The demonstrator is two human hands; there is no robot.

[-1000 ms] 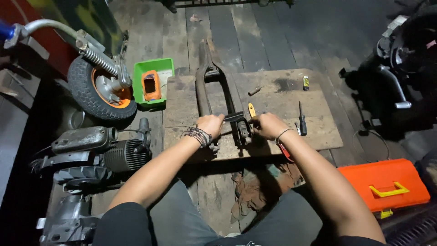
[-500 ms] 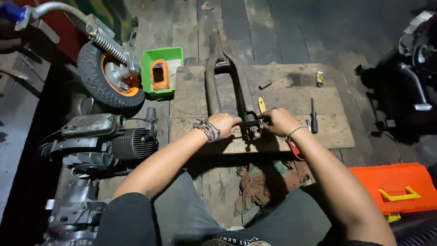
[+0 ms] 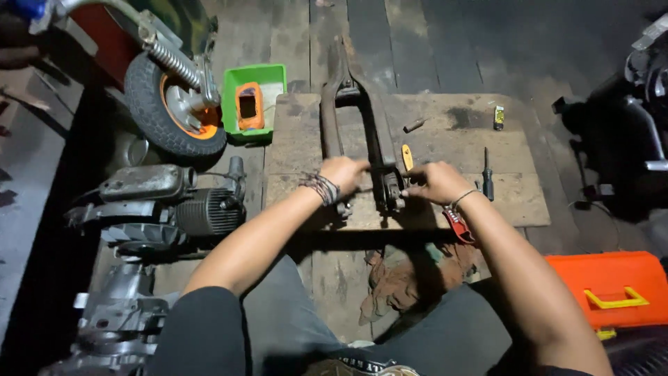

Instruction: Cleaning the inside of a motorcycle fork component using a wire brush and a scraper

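**Both hands on a rusty fork at the wooden board**

A green plastic tray (image 3: 256, 101) sits on the plank floor (image 3: 431, 42) just left of the board, beside a small wheel with an orange hub (image 3: 174, 104); in it lies an orange, boxy part with a dark rectangular opening (image 3: 248, 106). At the lower right an orange plastic toolbox (image 3: 612, 289) with a yellow handle stands shut, so its contents cannot be told.

A long, two-legged metal fork (image 3: 351, 132), brown and rough with rust, lies lengthwise on the worn wooden board (image 3: 445, 150). The left hand (image 3: 342, 174) has its grip curled around the fork's left leg near the near end. The right hand (image 3: 435, 182) pinches its fingers together at the fork's dark lower bracket; what they pinch is too small to tell. A black-handled screwdriver (image 3: 487, 174) lies just right of that hand. A ribbed grey engine (image 3: 188, 205) rests on the floor at the left.
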